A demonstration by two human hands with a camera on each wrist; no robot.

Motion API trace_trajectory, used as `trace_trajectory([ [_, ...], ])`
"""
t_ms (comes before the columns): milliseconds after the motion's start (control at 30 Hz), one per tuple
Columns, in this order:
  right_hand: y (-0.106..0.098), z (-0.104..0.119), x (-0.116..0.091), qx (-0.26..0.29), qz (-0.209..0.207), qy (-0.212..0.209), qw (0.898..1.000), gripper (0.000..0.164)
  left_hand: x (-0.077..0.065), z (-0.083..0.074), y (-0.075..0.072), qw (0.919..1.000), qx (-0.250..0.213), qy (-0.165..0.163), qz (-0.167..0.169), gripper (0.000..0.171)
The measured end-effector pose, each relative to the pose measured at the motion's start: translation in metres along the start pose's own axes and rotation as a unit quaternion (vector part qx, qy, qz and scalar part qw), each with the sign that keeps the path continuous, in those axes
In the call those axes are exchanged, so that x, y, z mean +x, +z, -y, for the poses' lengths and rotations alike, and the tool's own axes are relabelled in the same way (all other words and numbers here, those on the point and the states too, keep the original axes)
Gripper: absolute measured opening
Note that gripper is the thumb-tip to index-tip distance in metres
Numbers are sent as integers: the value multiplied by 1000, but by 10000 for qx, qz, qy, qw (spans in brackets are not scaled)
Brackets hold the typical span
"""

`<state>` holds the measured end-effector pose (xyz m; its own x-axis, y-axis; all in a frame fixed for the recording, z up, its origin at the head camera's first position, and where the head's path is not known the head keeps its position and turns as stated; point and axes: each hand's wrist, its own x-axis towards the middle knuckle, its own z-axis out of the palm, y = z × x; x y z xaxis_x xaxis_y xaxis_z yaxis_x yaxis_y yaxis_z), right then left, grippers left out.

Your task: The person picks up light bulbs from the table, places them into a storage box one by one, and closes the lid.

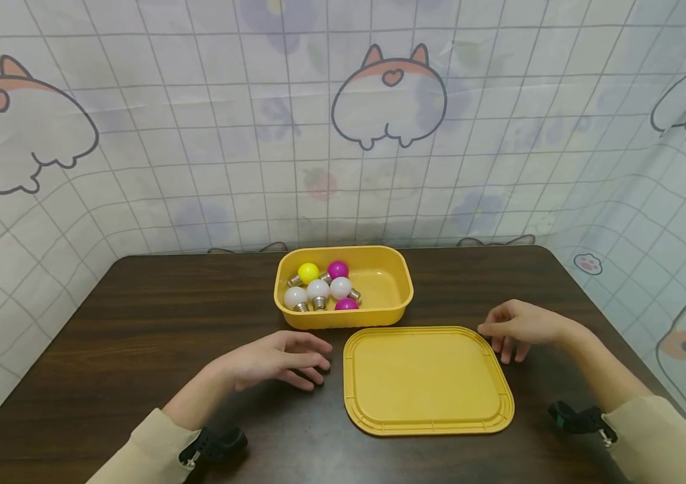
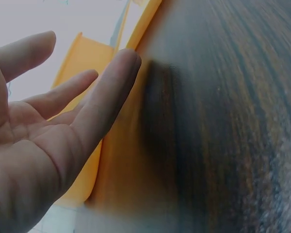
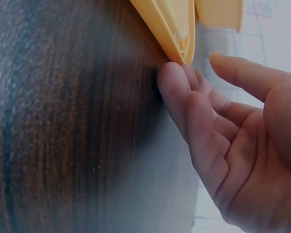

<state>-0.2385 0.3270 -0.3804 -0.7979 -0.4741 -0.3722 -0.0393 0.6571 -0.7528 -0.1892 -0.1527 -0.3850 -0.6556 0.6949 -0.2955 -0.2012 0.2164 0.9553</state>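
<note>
A yellow plastic lid (image 1: 429, 380) with a ridged rim lies flat on the dark wooden table. My left hand (image 1: 276, 361) is just off its left edge, fingers loosely spread and holding nothing; the left wrist view shows its palm and bent-apart fingers. At the lid's upper right corner is my right hand (image 1: 521, 329), its fingers relaxed. In the right wrist view the fingertips come very close to the lid's edge (image 3: 157, 29); contact cannot be told. Behind the lid stands a yellow bin (image 1: 385, 316) with several light bulbs, among them a yellow bulb (image 1: 309, 272) and a white bulb (image 1: 318, 289).
Bulbs are crowded in the bin's left part, including a magenta bulb (image 1: 338, 269). A white gridded cloth (image 1: 228, 168) with cartoon animals hangs behind the table and along its sides. Dark tabletop (image 1: 155, 323) extends left of the bin.
</note>
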Motion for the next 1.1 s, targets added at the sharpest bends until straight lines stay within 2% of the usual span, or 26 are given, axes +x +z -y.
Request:
trace_trajectory([
  [400, 3, -6, 0, 181, 10, 37, 9998, 28, 5, 4, 0, 9999, -59, -48, 83, 47],
  [833, 3, -4, -2, 59, 131, 117, 9998, 25, 6, 6, 4, 9998, -144, -64, 130, 47],
  [1100, 2, -5, -2, 17, 207, -59, 9998, 19, 11, 6, 7, 9992, -305, -129, 207, 45],
])
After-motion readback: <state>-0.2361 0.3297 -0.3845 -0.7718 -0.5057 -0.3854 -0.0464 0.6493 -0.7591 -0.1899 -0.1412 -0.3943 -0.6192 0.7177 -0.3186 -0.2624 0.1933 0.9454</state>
